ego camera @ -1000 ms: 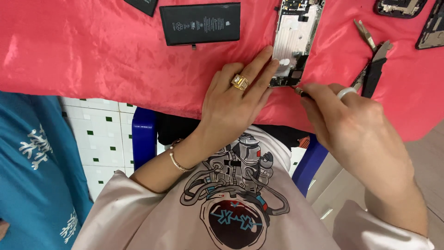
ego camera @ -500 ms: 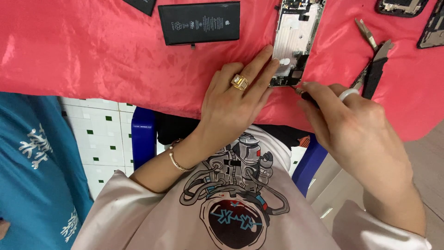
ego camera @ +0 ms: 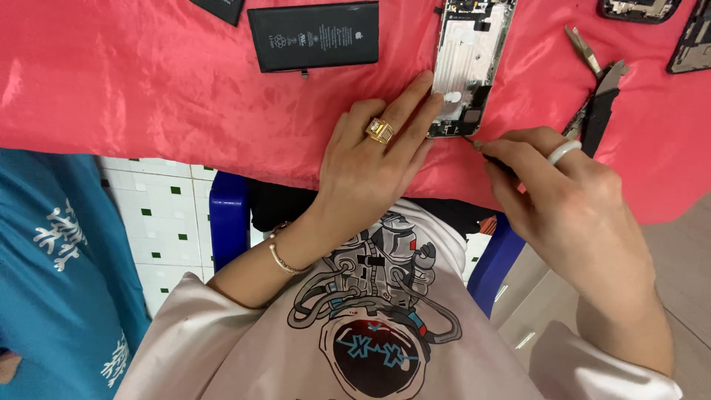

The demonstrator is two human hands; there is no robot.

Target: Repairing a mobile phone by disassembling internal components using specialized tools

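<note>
The left hand [ego camera: 374, 159] lies flat — fingers spread, pressing the open phone frame [ego camera: 470, 63] onto the red cloth [ego camera: 148, 81]. The right hand [ego camera: 563, 196] pinches a thin dark tool [ego camera: 495, 160] — its tip at the frame's lower corner

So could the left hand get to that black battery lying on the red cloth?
Probably yes: the left hand rests beside the battery, with only bare red cloth between them.
</note>
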